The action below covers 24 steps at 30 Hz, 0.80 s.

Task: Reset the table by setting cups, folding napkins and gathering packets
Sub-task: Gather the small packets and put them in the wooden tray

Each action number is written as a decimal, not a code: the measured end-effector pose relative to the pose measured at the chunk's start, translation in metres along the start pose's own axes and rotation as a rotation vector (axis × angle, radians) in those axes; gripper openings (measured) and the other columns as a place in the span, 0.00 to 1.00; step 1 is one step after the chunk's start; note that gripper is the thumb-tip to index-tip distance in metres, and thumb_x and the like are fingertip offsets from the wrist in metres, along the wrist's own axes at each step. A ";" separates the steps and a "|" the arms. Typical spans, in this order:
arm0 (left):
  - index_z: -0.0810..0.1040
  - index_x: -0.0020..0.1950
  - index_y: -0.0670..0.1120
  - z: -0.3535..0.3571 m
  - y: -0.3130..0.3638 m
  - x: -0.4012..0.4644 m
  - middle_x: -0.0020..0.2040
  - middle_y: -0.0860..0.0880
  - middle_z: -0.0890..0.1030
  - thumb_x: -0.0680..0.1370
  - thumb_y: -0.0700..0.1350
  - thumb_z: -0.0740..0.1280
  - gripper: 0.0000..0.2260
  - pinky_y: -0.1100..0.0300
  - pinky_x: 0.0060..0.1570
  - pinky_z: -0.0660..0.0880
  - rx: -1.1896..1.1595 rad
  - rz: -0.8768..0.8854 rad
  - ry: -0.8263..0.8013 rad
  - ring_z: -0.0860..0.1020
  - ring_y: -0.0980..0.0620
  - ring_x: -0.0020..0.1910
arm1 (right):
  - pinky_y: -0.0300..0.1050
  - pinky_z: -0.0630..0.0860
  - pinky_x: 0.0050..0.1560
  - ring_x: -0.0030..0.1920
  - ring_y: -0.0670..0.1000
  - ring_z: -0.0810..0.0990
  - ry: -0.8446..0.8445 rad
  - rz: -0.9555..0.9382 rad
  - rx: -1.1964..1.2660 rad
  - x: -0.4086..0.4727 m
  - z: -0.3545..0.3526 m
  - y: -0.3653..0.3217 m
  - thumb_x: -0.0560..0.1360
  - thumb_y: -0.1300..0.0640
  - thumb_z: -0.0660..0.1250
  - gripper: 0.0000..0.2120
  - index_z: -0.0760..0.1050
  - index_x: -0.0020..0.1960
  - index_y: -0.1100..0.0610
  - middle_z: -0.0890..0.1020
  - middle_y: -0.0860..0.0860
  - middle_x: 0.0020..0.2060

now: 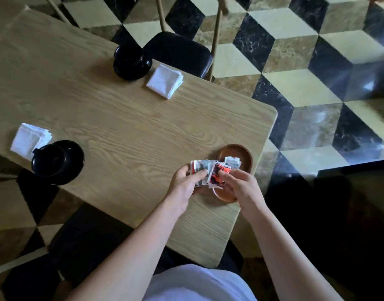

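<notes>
Over the near right part of the wooden table [126, 127], my left hand [186, 183] grips a small stack of packets [201, 167]. My right hand [241, 185] pinches a red and black packet [219, 173] just beside that stack. Both hands hover over the near rim of a round brown wooden dish [241, 153], where a white packet [232, 161] lies. Two black cups on black saucers stand on the table, one at the far edge [130, 61] and one at the left edge [58, 161]. Beside each lies a folded white napkin, the far one [165, 81] and the left one [30, 137].
A black cushioned chair [180, 53] is tucked in at the table's far side. Another dark seat [89, 231] sits under the near left corner. The floor around is a black, cream and brown cube-pattern tile [306, 83].
</notes>
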<state>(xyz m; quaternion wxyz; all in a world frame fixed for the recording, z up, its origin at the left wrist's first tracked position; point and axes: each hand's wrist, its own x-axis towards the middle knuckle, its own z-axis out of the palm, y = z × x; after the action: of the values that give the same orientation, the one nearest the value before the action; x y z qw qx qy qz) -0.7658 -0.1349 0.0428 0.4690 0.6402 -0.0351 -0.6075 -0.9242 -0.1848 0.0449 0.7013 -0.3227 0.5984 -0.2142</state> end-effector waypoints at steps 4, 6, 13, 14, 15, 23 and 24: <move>0.83 0.53 0.44 0.026 -0.020 -0.012 0.46 0.42 0.86 0.76 0.39 0.70 0.07 0.56 0.40 0.81 0.032 -0.078 -0.129 0.84 0.47 0.41 | 0.44 0.81 0.39 0.40 0.55 0.87 -0.012 0.010 0.039 -0.010 -0.039 0.008 0.75 0.61 0.74 0.08 0.79 0.50 0.64 0.87 0.58 0.42; 0.82 0.57 0.39 0.035 -0.031 -0.017 0.49 0.39 0.84 0.77 0.37 0.67 0.10 0.48 0.48 0.82 0.068 -0.125 -0.165 0.82 0.44 0.45 | 0.47 0.82 0.43 0.44 0.57 0.88 -0.001 0.017 -0.042 -0.009 -0.058 0.009 0.75 0.60 0.75 0.09 0.79 0.51 0.63 0.88 0.58 0.45; 0.82 0.55 0.38 0.067 -0.063 -0.022 0.40 0.45 0.83 0.76 0.40 0.72 0.09 0.68 0.28 0.73 0.227 -0.241 0.027 0.80 0.58 0.29 | 0.43 0.80 0.41 0.42 0.48 0.87 -0.053 -0.042 -0.571 0.016 -0.081 -0.001 0.72 0.58 0.76 0.08 0.81 0.50 0.50 0.87 0.49 0.44; 0.82 0.55 0.38 0.071 -0.063 -0.020 0.40 0.46 0.83 0.75 0.39 0.72 0.10 0.69 0.26 0.73 0.199 -0.263 0.066 0.80 0.59 0.27 | 0.42 0.80 0.41 0.43 0.47 0.86 -0.074 -0.071 -0.666 0.023 -0.079 -0.005 0.73 0.58 0.75 0.09 0.81 0.51 0.50 0.87 0.48 0.45; 0.82 0.56 0.38 0.074 -0.062 -0.016 0.42 0.45 0.84 0.75 0.37 0.72 0.11 0.68 0.25 0.74 0.154 -0.287 0.104 0.81 0.57 0.29 | 0.44 0.80 0.43 0.45 0.48 0.85 -0.097 -0.102 -0.762 0.032 -0.077 -0.009 0.73 0.58 0.74 0.09 0.81 0.52 0.51 0.86 0.49 0.47; 0.78 0.58 0.33 0.086 -0.058 0.013 0.53 0.32 0.82 0.71 0.28 0.71 0.15 0.54 0.30 0.82 0.031 -0.293 0.382 0.82 0.39 0.41 | 0.43 0.76 0.42 0.52 0.55 0.82 -0.176 -0.237 -1.063 0.074 -0.050 -0.012 0.74 0.59 0.71 0.11 0.80 0.56 0.54 0.84 0.54 0.53; 0.80 0.56 0.34 0.085 -0.062 0.016 0.52 0.33 0.83 0.71 0.30 0.72 0.13 0.49 0.39 0.84 0.093 -0.275 0.417 0.83 0.38 0.45 | 0.46 0.78 0.46 0.53 0.57 0.82 -0.175 -0.261 -1.099 0.074 -0.049 -0.011 0.74 0.59 0.71 0.11 0.81 0.57 0.55 0.85 0.55 0.53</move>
<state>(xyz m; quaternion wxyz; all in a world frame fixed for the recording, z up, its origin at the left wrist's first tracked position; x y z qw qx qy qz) -0.8626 -0.1576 0.0057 0.3492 0.7712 0.1217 -0.5181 -0.9568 -0.2528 -0.0033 0.4452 -0.7277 0.5169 0.0712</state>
